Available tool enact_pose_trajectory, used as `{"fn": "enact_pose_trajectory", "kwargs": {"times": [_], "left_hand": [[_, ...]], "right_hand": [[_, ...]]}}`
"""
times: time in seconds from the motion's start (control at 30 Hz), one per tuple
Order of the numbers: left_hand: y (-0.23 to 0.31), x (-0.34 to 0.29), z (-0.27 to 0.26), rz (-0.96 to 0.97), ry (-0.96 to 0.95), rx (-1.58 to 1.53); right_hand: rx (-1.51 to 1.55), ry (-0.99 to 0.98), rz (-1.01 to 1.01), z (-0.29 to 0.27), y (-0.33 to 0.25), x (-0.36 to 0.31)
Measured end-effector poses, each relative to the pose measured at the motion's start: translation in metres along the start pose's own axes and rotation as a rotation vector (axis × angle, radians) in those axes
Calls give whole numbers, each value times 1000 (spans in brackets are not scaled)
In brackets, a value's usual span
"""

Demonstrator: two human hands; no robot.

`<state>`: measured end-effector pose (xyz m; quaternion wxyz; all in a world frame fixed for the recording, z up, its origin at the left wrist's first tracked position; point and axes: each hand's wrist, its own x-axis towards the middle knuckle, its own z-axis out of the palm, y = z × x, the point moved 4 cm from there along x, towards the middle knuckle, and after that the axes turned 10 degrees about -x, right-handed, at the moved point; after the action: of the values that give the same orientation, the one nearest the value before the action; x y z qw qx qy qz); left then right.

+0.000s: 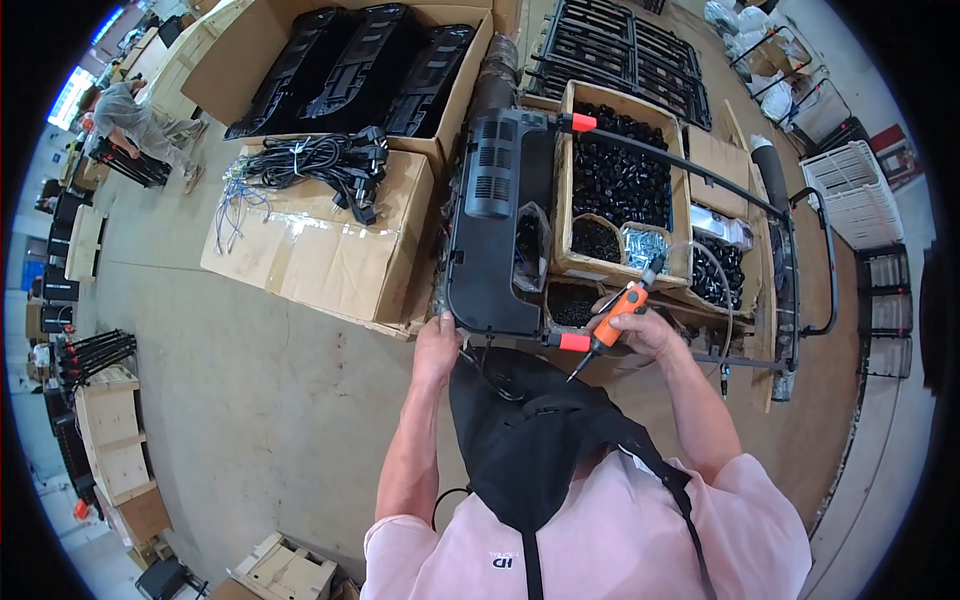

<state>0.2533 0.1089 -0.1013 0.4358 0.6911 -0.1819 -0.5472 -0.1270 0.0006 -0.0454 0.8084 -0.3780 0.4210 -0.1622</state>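
Note:
A black plastic machine cover point(480, 290) with a vented raised block point(492, 165) lies in front of me, joined to a black tubular frame point(700, 172). Red sleeves point(574, 342) sit where the tubes meet it. My left hand point(436, 348) is closed on the cover's near left corner, the thumb on top. In my right hand point(640, 328) is an orange electric screwdriver point(620, 312), its thin bit pointing down toward my black apron point(530, 420). A dark cable point(490, 375) hangs from the cover's near edge. The fingers under the cover are hidden.
Boxes of black plastic parts point(620, 160) and silver screws point(645, 246) stand right of the cover. Left are a carton point(320, 250) topped with bundled black cables point(310, 165) and a large box of black covers point(360, 65). Another person point(140, 120) bends over tubes at far left.

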Motion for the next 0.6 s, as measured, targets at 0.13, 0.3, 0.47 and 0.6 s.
{"fn": "enact_pose_trajectory", "kwargs": {"times": [0.13, 0.3, 0.47, 0.6], "left_hand": [[15, 8, 7, 46, 28, 180], [44, 1, -1, 182, -2, 650], [98, -20, 13, 414, -111, 537], [111, -26, 72, 393, -275, 660]], "right_hand": [[42, -12, 57, -16, 2, 7], [65, 39, 34, -19, 11, 9], [-110, 124, -170, 5, -25, -18], [-236, 117, -312, 40, -56, -42]]}}
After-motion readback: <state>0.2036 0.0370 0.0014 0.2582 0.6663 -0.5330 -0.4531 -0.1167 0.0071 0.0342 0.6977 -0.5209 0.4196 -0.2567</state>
